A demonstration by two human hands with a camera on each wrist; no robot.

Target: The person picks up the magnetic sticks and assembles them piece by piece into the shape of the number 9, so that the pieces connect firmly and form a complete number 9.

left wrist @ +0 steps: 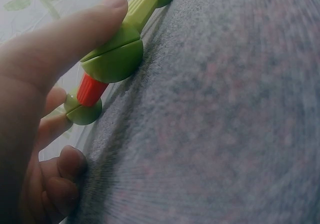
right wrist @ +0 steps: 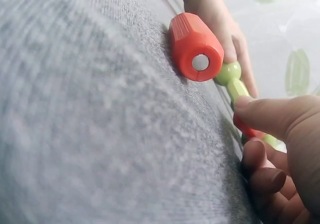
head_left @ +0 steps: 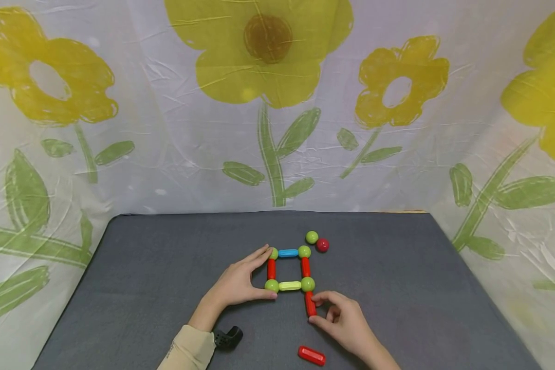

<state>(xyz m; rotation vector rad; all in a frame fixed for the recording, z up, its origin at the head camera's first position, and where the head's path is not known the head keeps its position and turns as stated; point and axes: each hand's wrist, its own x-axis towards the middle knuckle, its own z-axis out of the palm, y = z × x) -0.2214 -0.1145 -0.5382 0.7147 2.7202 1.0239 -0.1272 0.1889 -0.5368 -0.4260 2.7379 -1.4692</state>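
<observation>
A square of magnetic rods and balls lies flat on the dark cloth. Green balls (head_left: 307, 284) form its corners, joined by a blue rod (head_left: 288, 253) at the far side, a yellow-green rod (head_left: 290, 285) at the near side and red rods (head_left: 271, 269) left and right. My left hand (head_left: 236, 281) grips the left side, thumb at the near ball (left wrist: 117, 59), fingers at the far ball (left wrist: 84, 109). Between thumb and index finger, my right hand (head_left: 344, 319) pinches a red rod (head_left: 310, 304) that touches the near right ball and points toward me.
Another red rod (head_left: 312, 355) lies loose near the front edge, its metal end showing in the right wrist view. Beyond the square, a loose green ball (head_left: 312, 237) and a dark red ball (head_left: 322, 245) sit side by side. A flower-printed curtain (head_left: 189, 169) surrounds the table (head_left: 166, 246).
</observation>
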